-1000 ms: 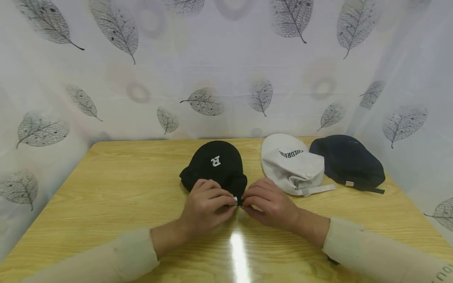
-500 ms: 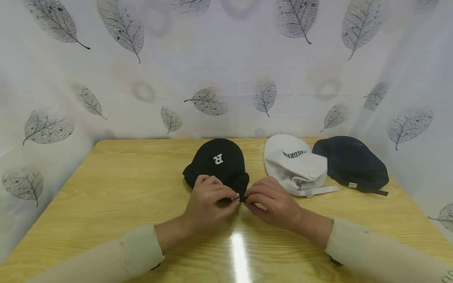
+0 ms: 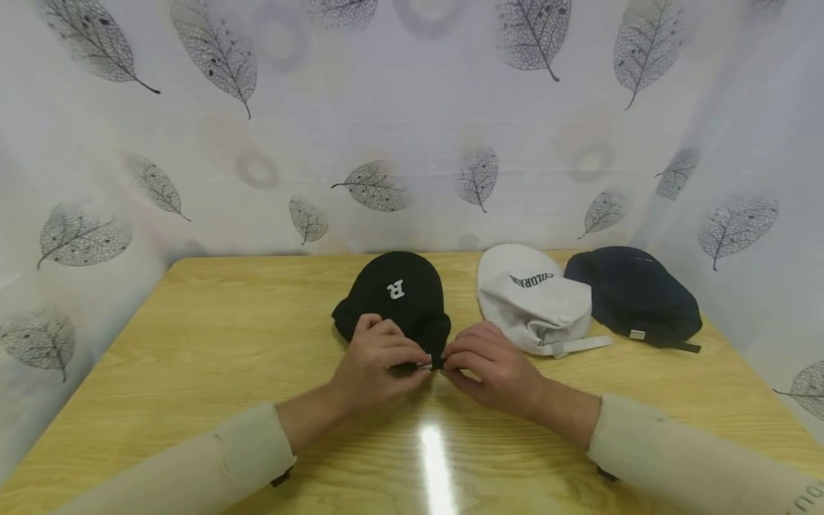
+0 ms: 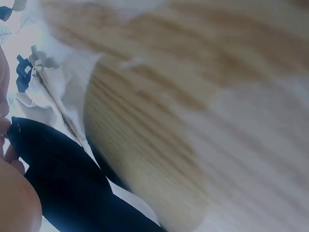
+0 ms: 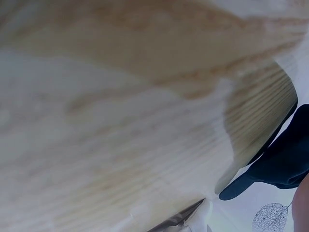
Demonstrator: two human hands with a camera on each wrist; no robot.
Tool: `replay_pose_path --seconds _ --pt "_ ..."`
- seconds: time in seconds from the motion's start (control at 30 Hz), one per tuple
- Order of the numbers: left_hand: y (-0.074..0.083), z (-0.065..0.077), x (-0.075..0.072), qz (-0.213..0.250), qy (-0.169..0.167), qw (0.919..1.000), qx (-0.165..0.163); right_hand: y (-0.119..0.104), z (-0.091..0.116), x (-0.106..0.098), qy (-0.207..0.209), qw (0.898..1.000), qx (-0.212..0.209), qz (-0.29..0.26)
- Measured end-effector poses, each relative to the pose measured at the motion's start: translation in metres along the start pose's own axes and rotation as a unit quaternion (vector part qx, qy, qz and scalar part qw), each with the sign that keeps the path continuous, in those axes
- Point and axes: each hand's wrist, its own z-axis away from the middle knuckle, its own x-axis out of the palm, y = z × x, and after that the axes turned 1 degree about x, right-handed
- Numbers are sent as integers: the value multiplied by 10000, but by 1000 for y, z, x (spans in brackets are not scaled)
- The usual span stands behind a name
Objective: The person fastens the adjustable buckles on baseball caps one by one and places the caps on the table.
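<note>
A black baseball cap (image 3: 412,307) with a white letter R sits near the middle of the table, its back strap toward me. My left hand (image 3: 376,365) pinches the small silver buckle (image 3: 425,360) of that strap between thumb and fingertips. Close beside it, my right hand (image 3: 496,368) pinches the dark strap, and the fingertips hide most of it. In the left wrist view, the black cap (image 4: 63,164) runs along the lower left next to my fingers. The right wrist view shows part of the black cap (image 5: 285,159) at the right edge.
To the right lies a white cap (image 3: 534,300) with dark lettering, its strap end sticking out. A navy cap (image 3: 634,293) with a metal buckle touches or overlaps it. The wooden table (image 3: 212,322) meets a leaf-patterned curtain (image 3: 412,129) behind.
My left hand has shifted slightly upward, and the buckle appears more edge-on than a second ago. Both hands keep their pinch. The whole head view sways slightly.
</note>
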Motion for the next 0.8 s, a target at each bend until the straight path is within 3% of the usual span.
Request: replay_pose_path --seconds 0.47,0.67,0.8 --pt "-14 1 -3 -449 -363 9941 920 -1 1 -1 -283 9992 261 73" --pt "-15 0 -2 -551 -379 9917 1096 -2 2 -3 -560 9971 498 86" --pt "-15 0 -1 -558 -392 9900 1238 0 3 -3 -524 9977 429 41"
